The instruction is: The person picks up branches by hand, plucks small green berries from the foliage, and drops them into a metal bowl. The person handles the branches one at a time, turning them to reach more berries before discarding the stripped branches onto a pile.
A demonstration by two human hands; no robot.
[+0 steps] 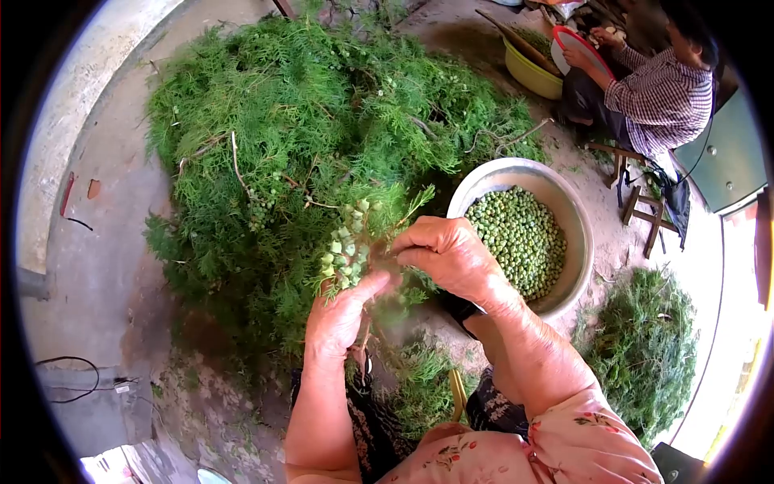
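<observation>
At the far left of the floor there is a large pile of green branches (266, 121), which spreads up to the middle, with some bare twigs lying on it. Near the middle, the left hand (347, 310) is closed around a green sprig (347, 250), which carries a cluster of pale green cones; the sprig is held above the near edge of the pile. The right hand (447, 250) is just beside this sprig, on its right side, with thumb and fingers bent together; I cannot tell if something is between them, because the fingertips are blurred. To the right of the pile stands a wide metal basin (582, 234), and in it are many loose green cones (516, 242). On the near right lies a smaller heap of green branches (649, 347). At the far right, a person (661, 93) in a checked shirt sits beside a yellow basin (528, 74) and holds a red-rimmed round tray (580, 52).
</observation>
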